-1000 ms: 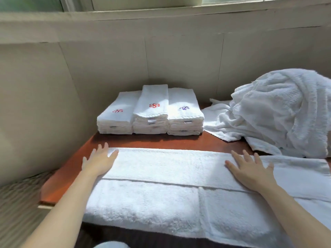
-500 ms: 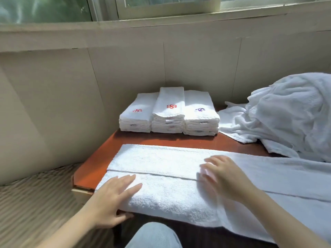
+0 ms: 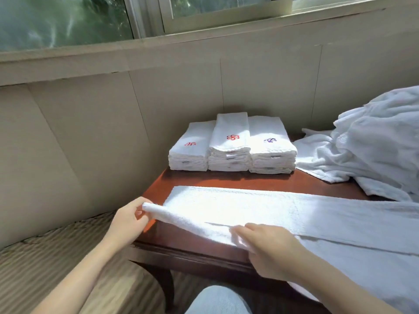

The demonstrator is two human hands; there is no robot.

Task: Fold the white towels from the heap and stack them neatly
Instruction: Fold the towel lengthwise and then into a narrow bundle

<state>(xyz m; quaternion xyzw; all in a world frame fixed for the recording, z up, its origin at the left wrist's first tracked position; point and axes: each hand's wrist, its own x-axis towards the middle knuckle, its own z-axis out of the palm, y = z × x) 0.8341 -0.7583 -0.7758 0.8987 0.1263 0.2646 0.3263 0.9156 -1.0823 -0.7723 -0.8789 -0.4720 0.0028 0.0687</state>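
**Both hands on the near edge of the long towel**

The left hand (image 3: 129,219) has the corner! Thumb and fingers pinch the left end of the long white towel (image 3: 283,211), and that corner is lifted clear of the desk (image 3: 204,180). To its right, the right hand (image 3: 269,248) is curled round the same near edge, fingers on top of the cloth, so the stretch of towel between the two hands is raised. Beyond the hands the rest of the towel lies flat across the desk. It runs off past the right hand to the right side of the view, and a long fold line shows along it.

Further out, beyond the towel, three folded stacks (image 3: 231,143) stand side by side against the wall. The two on the left hand's side carry red emblems and the third a purple one. Up and to the right of the right hand the heap (image 3: 374,150) of loose white towels sits piled on the desk, touching the nearest stack. A knee (image 3: 217,300) in pale fabric shows below the hands.
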